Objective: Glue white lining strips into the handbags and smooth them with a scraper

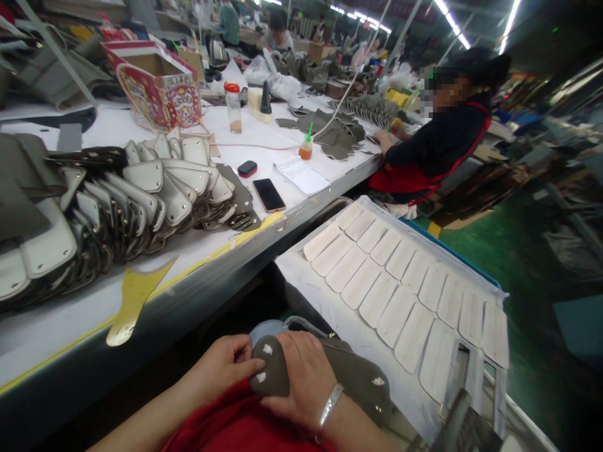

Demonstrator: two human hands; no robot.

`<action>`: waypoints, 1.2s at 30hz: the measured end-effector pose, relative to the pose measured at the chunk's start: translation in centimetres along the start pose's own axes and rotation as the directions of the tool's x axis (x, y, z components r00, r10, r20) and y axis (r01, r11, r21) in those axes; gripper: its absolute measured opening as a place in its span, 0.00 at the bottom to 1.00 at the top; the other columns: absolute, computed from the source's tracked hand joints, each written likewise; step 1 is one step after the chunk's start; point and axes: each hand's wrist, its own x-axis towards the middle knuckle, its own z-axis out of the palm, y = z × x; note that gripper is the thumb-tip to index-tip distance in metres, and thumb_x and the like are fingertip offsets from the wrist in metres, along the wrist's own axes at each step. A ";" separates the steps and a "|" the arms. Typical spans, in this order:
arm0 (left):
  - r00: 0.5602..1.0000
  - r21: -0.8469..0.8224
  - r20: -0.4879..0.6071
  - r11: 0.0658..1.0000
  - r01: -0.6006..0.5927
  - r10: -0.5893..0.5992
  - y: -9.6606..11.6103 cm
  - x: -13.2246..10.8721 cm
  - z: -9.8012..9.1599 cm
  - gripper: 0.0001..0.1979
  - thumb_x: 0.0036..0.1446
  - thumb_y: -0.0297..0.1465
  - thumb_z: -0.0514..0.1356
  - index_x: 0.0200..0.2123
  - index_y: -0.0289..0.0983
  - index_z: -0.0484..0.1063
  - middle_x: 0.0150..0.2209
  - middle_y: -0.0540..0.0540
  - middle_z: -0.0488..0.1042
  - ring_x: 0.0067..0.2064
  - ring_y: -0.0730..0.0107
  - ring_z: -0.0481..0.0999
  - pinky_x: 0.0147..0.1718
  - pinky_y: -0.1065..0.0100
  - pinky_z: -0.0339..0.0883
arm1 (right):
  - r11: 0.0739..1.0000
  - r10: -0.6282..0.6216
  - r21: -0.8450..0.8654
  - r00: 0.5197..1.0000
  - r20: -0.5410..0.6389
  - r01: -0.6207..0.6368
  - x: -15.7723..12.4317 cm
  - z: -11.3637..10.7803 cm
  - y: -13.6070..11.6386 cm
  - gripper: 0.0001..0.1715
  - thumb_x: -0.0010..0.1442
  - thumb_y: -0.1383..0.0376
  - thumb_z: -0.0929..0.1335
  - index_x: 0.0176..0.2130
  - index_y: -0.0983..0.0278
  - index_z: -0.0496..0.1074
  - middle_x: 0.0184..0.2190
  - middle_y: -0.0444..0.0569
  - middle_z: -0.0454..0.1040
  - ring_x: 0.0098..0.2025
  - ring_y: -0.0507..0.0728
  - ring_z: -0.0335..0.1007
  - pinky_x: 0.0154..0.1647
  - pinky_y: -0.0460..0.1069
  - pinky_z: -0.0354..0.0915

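Over my lap lies a grey-green leather-like piece (343,364) with rounded ends and small white patches on it. My left hand (228,364) pinches its left end between thumb and fingers. Across the same piece rests my right hand (304,376), a silver bracelet on the wrist, its thumb and fingers gripping the piece near the left end. Part of the piece is hidden beneath that hand. A red garment shows below both hands.
Right of my hands, a cloth-covered board (311,301) carries rows of pale oblong strips (391,301). On the table (277,138) are stacked panels (141,201), a yellow template (134,298), a phone (269,195) and a red box (172,94). A co-worker (428,138) sits at the far right.
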 end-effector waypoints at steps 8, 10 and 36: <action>0.999 0.031 -0.030 0.999 -0.028 0.029 -0.1 0.6 0.4 0.18 0.49 0.41 0.57 0.18 0.38 0.53 0.19 0.56 0.56 0.24 0.75 0.55 0.22 0.73 0.50 | 0.998 0.040 -0.038 0.999 -0.028 -0.041 1.0 0.4 -0.5 0.41 0.37 0.48 0.71 0.46 0.66 0.63 0.42 0.53 0.66 0.45 0.63 0.58 0.53 0.60 0.51; 0.998 0.063 -0.043 0.997 -0.033 0.036 0.0 0.7 0.4 0.18 0.50 0.41 0.56 0.18 0.38 0.53 0.19 0.55 0.57 0.24 0.74 0.57 0.23 0.73 0.51 | 0.997 0.048 -0.066 0.999 0.006 -0.047 1.5 0.6 -0.7 0.41 0.35 0.46 0.71 0.44 0.67 0.64 0.40 0.54 0.66 0.43 0.64 0.59 0.51 0.60 0.54; 0.836 0.776 0.280 0.401 -0.486 0.471 7.4 2.0 9.9 0.32 0.43 0.40 0.60 0.51 0.31 0.62 0.50 0.38 0.67 0.50 0.54 0.63 0.48 0.56 0.52 | 0.970 0.054 -0.235 0.998 -0.032 -0.060 -9.5 -4.5 8.6 0.54 0.38 0.38 0.66 0.52 0.71 0.59 0.46 0.60 0.65 0.44 0.64 0.59 0.47 0.59 0.55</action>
